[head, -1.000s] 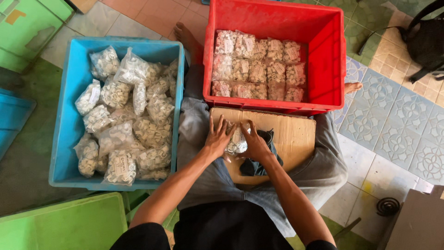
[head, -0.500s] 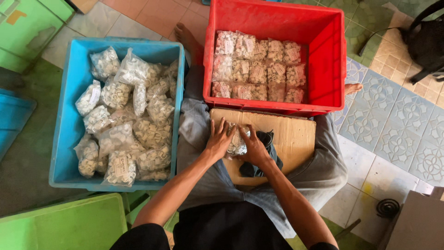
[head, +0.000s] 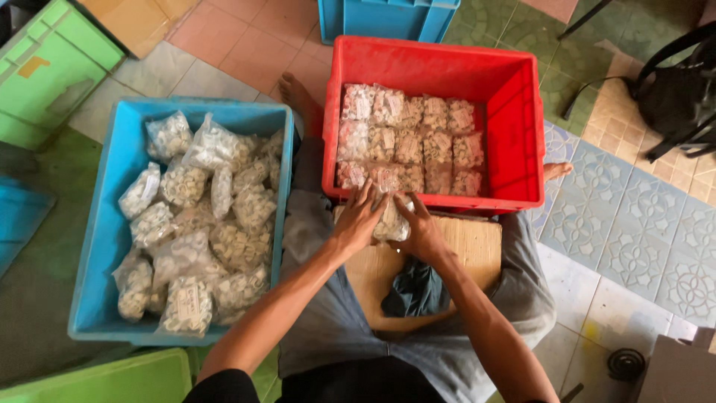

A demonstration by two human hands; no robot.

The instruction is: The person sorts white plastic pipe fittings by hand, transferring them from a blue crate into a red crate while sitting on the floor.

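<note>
My left hand point(head: 358, 220) and my right hand point(head: 419, 227) together hold a small clear bag of white pieces point(head: 391, 222) just above the near wall of the red crate point(head: 514, 112). Inside that crate, flat bags of the same kind lie in neat rows point(head: 406, 145). A cardboard sheet point(head: 477, 246) rests on my lap under my hands, with a dark cloth point(head: 418, 291) lying on it. To my left, a blue crate point(head: 112, 224) holds several loose, puffy bags of white pieces point(head: 209, 224).
A green box point(head: 45, 67) stands at the far left and a green lid point(head: 97, 377) lies at the bottom left. Another blue crate point(head: 388, 15) sits beyond the red one. A black chair point(head: 679, 97) stands at the right. Patterned floor tiles point(head: 634, 224) surround me.
Both hands lifted the bag off the cardboard and carried it forward to the red crate's near edge. The dark cloth stayed behind on the cardboard. The camera view tilted forward.
</note>
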